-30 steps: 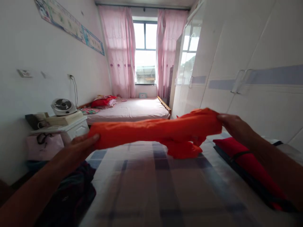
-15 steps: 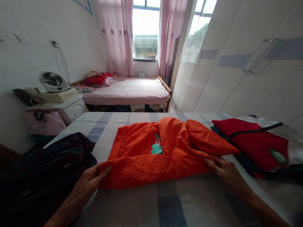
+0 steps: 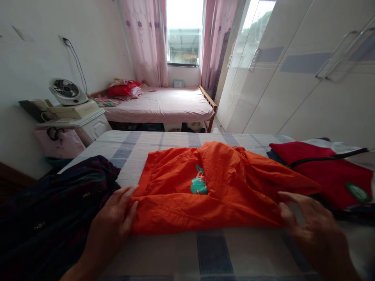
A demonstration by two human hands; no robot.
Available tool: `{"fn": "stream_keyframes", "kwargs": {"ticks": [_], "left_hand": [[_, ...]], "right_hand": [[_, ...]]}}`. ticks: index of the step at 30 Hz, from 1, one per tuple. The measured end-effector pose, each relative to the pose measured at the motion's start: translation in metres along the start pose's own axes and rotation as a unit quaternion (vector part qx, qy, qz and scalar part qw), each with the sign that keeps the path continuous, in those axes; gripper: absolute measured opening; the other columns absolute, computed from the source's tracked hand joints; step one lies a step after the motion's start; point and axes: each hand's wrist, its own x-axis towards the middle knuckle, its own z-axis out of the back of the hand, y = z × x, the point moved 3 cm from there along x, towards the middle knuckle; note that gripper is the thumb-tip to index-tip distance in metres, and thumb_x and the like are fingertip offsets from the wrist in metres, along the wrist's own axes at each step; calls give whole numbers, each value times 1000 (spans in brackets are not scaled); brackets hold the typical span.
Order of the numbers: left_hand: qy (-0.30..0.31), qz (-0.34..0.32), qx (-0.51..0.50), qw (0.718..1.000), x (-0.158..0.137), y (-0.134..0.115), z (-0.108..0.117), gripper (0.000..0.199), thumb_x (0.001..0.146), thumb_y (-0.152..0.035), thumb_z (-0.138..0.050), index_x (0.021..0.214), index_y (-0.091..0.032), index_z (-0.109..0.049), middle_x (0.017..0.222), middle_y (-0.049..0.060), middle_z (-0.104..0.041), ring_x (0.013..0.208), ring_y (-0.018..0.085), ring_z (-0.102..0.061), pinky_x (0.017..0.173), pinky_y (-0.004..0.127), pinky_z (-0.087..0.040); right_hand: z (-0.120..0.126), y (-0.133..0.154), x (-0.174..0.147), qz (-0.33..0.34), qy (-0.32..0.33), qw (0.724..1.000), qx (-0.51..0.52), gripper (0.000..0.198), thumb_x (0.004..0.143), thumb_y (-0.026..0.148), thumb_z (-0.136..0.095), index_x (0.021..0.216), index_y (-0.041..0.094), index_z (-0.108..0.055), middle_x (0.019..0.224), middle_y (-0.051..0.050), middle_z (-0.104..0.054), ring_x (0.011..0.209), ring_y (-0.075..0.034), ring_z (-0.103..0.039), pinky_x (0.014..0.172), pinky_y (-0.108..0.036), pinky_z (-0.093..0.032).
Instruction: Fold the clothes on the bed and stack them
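Observation:
An orange jacket (image 3: 225, 183) with a green print lies partly folded on the striped bed sheet (image 3: 158, 257). Its near edge is turned over in a long strip. At the left end of that strip rests my left hand (image 3: 113, 216), fingers stretched along the fabric and thumb apart from them. My right hand (image 3: 315, 224) is beside the jacket's right end, thumb and forefinger spread with a gap between them. It holds nothing; whether its fingertips touch the cloth I cannot tell.
A dark plaid garment (image 3: 64, 199) lies on the left. Folded red and white clothing (image 3: 328, 168) is at the right, against the jacket's sleeve. Beyond stand a second bed (image 3: 172, 103), a cabinet with a fan (image 3: 68, 91), and a white wardrobe (image 3: 307, 93).
Both hands have let go of the jacket's near edge, and their fingers have spread. The folded strip now lies down on the sheet. The sleeve at right sits flatter and reaches farther right.

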Motion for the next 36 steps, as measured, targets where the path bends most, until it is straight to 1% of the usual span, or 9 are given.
{"fn": "stream_keyframes", "kwargs": {"ticks": [3,6,10,13,18,24,28,32,36], "left_hand": [[4,-189,43,981,-2,-23,-2,40,88,-30,-47,127,-27,-55,141,6,-48,129,26,-43,107,43,-36],[78,-239,84,964,-5,-20,-25,49,88,-37,-50,136,-29,-46,146,5,-40,134,29,-36,108,49,-33],[146,-175,92,969,-9,7,-49,59,88,-44,-46,143,-26,-33,145,5,-41,135,29,-35,106,50,-36],[178,-137,79,971,-7,17,-48,55,89,-44,-44,141,-26,-38,145,4,-41,134,29,-36,106,50,-37],[147,-98,83,981,30,-6,-28,40,93,-37,-37,124,-27,-59,131,4,-58,129,28,-44,108,52,-33],[175,-241,13,954,78,-68,-51,43,93,-37,-41,135,-30,-46,149,2,-35,140,25,-25,112,48,-27],[225,-185,33,956,94,-43,-85,47,91,-43,-42,136,-32,-44,149,2,-35,140,24,-24,113,47,-21],[180,-59,68,979,113,7,-88,47,90,-39,-39,134,-24,-49,144,10,-43,137,29,-32,108,56,-23],[141,-42,59,987,140,-8,-73,36,87,-32,-41,113,-23,-64,133,11,-55,129,31,-41,106,53,-27]], "right_hand": [[4,39,13,129,-1,990,56,35,88,34,-44,119,23,-57,127,-8,-57,123,-26,-48,104,-45,-37],[-28,59,23,192,77,977,56,42,89,36,-45,129,25,-52,140,-5,-47,136,-26,-33,109,-47,-31],[-85,46,24,175,177,968,16,48,90,39,-42,135,22,-48,143,-6,-45,136,-26,-32,107,-49,-32],[-103,35,21,151,199,968,9,48,91,38,-41,135,21,-48,143,-6,-43,136,-25,-32,107,-50,-32],[-101,35,19,153,181,971,16,47,90,37,-42,133,21,-51,142,-6,-45,135,-26,-35,106,-49,-33],[-104,33,19,159,175,971,23,46,90,37,-43,133,23,-50,142,-5,-45,135,-26,-35,105,-50,-33],[-103,32,18,163,176,970,29,46,91,38,-40,135,23,-49,143,-4,-44,136,-26,-33,106,-50,-33],[-101,33,17,162,175,970,48,47,92,37,-40,136,24,-46,145,-4,-42,136,-25,-32,107,-48,-31],[-98,35,18,152,171,971,67,47,91,35,-43,136,25,-47,144,-4,-43,136,-25,-33,108,-48,-31]]}}
